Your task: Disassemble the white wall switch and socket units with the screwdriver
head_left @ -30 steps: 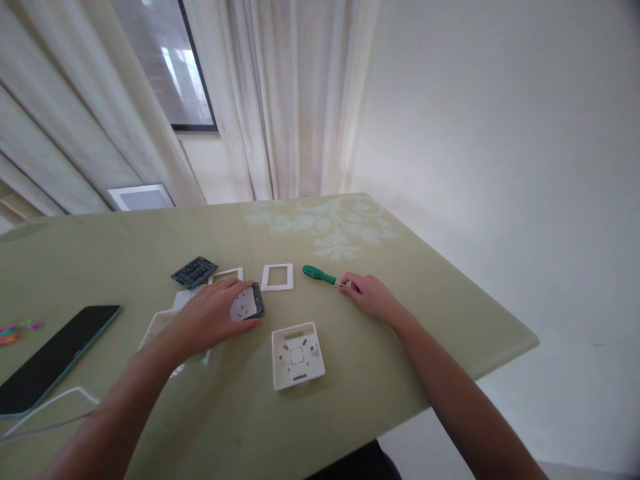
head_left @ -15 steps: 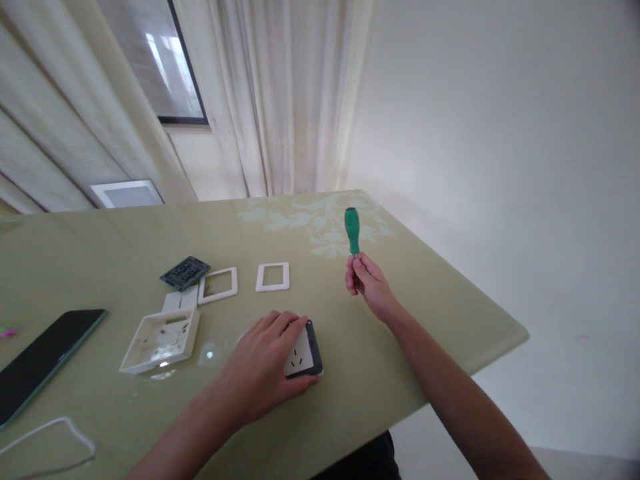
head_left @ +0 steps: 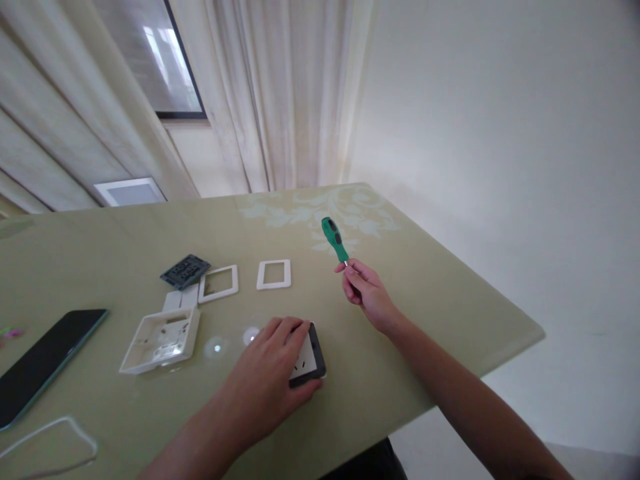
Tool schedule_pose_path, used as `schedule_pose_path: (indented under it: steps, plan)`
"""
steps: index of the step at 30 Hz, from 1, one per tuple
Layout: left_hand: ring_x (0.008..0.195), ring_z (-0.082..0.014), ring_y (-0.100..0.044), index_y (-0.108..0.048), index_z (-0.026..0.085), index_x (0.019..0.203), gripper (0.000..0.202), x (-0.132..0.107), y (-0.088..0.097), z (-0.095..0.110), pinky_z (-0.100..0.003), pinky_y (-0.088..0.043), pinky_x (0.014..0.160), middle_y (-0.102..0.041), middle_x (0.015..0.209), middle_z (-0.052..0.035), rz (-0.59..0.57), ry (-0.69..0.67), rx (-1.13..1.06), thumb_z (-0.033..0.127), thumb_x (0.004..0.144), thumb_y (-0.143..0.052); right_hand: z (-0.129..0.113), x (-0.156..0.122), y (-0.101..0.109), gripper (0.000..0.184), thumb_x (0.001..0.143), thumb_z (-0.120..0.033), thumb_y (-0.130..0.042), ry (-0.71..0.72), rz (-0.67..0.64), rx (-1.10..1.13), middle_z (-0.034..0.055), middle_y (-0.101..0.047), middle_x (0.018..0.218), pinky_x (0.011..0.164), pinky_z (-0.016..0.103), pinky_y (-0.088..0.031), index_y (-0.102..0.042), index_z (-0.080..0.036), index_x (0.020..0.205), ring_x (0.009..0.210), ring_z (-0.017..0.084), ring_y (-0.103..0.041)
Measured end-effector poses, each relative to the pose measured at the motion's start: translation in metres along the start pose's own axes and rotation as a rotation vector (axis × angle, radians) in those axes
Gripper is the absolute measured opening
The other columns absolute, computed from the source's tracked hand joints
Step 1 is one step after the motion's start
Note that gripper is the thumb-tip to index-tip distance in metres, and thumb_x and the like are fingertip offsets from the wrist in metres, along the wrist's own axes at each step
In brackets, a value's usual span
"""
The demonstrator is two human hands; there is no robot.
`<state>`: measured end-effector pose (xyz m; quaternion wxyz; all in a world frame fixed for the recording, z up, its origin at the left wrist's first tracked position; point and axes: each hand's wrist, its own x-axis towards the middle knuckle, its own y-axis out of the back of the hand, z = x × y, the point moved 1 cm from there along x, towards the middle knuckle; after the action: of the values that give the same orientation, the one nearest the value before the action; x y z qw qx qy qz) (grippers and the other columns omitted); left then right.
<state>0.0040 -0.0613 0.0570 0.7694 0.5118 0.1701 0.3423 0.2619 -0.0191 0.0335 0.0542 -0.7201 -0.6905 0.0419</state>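
Observation:
My left hand [head_left: 273,373] lies over a wall socket [head_left: 311,360] near the table's front edge, thumb on its near side and fingers on its far side. The socket has a white face with slots and a dark grey border; its left part is under the hand. Above the table, to the right, my right hand [head_left: 364,291] is closed on the shaft of a screwdriver [head_left: 334,239]. The green handle with dark patches points up and to the left. Its tip is hidden in the fingers.
Beyond the left hand lie a white frame [head_left: 260,285] and a second white frame [head_left: 219,298], with a dark grey plate [head_left: 185,272] beside it. A white mounting box [head_left: 131,363] sits left of the hand. Farther left are a phone [head_left: 47,363] and a white cable [head_left: 83,432].
The screwdriver's handle has tipped to the left in my right hand, from nearly upright. My left hand stays on the socket, with a slight shift in view.

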Motion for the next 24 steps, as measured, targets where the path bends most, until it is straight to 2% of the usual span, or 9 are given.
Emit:
schedule_pose_path:
  steps: [4,10,13,15,17,19,20,22,24]
  plan:
    - [0.131,-0.0407,-0.067,-0.063,0.019,0.146,0.078,0.002,-0.001,0.001,-0.058,-0.057,0.11,-0.071,0.145,-0.0169,-0.026,0.005,0.024,0.038,0.079,-0.097,0.002,-0.004,-0.007,0.039,0.098,-0.062,-0.067,-0.022,-0.021,0.006,-0.0071,-0.045,0.06,0.048,0.028,-0.018,-0.067,-0.024,0.104,0.05,0.011,-0.03]
    - [0.127,-0.0389,-0.068,-0.063,0.022,0.145,0.076,-0.003,-0.008,0.0,-0.057,-0.057,0.107,-0.072,0.143,-0.0149,0.057,0.015,-0.012,0.036,0.079,-0.096,0.005,-0.007,-0.013,0.038,0.098,-0.06,-0.067,-0.052,-0.072,0.021,-0.0069,-0.047,0.059,0.047,0.027,-0.018,-0.068,-0.022,0.105,0.049,0.011,-0.031]
    - [0.125,-0.0391,-0.069,-0.064,0.023,0.144,0.08,0.0,-0.004,-0.001,-0.055,-0.058,0.106,-0.073,0.141,-0.0144,0.058,0.02,-0.033,0.049,0.077,-0.098,0.007,-0.011,-0.015,0.039,0.1,-0.061,-0.065,-0.049,-0.092,0.033,-0.0074,-0.047,0.058,0.047,0.027,-0.02,-0.067,-0.022,0.108,0.049,0.011,-0.031]
    - [0.128,-0.0389,-0.068,-0.064,0.023,0.146,0.079,0.008,0.003,-0.007,-0.055,-0.056,0.109,-0.072,0.143,-0.0147,0.045,0.03,-0.019,0.06,0.082,-0.091,0.008,-0.012,-0.016,0.04,0.1,-0.061,-0.065,-0.04,-0.095,0.039,-0.008,-0.048,0.059,0.046,0.026,-0.02,-0.066,-0.023,0.112,0.049,0.011,-0.032]
    - [0.135,-0.0361,-0.066,-0.065,0.022,0.145,0.06,0.024,0.012,-0.02,-0.052,-0.053,0.115,-0.071,0.146,-0.0145,0.037,0.075,0.051,0.058,0.098,-0.076,0.009,-0.013,-0.017,0.041,0.1,-0.061,-0.065,-0.033,-0.096,0.042,-0.0086,-0.049,0.059,0.046,0.025,-0.02,-0.065,-0.023,0.115,0.049,0.011,-0.032]
    - [0.137,-0.0342,-0.065,-0.069,0.021,0.14,0.037,0.045,0.02,-0.041,-0.05,-0.049,0.119,-0.071,0.145,-0.0145,0.007,0.195,0.204,0.041,0.11,-0.06,0.01,-0.012,-0.017,0.041,0.099,-0.061,-0.066,-0.032,-0.094,0.04,-0.0089,-0.049,0.059,0.046,0.025,-0.02,-0.064,-0.023,0.116,0.05,0.01,-0.031]
    - [0.137,-0.0373,-0.065,-0.07,0.018,0.139,0.034,0.055,0.023,-0.053,-0.054,-0.047,0.119,-0.071,0.145,-0.0177,0.003,0.24,0.236,0.031,0.109,-0.059,0.01,-0.011,-0.017,0.042,0.099,-0.061,-0.067,-0.033,-0.091,0.037,-0.009,-0.049,0.058,0.046,0.025,-0.021,-0.064,-0.023,0.116,0.05,0.01,-0.031]
    - [0.144,-0.0435,-0.06,-0.066,0.012,0.144,0.044,0.075,0.027,-0.079,-0.058,-0.045,0.12,-0.064,0.154,-0.0243,-0.015,0.285,0.251,0.022,0.101,-0.068,0.012,-0.008,-0.016,0.042,0.098,-0.061,-0.068,-0.04,-0.08,0.03,-0.009,-0.049,0.058,0.046,0.025,-0.021,-0.065,-0.022,0.115,0.05,0.01,-0.032]
    - [0.152,-0.0436,-0.053,-0.06,0.012,0.153,0.065,0.09,0.03,-0.102,-0.055,-0.045,0.122,-0.057,0.163,-0.0243,-0.062,0.286,0.233,0.025,0.092,-0.079,0.014,-0.006,-0.015,0.043,0.097,-0.061,-0.068,-0.05,-0.07,0.021,-0.0091,-0.048,0.058,0.046,0.025,-0.021,-0.065,-0.022,0.115,0.049,0.011,-0.032]
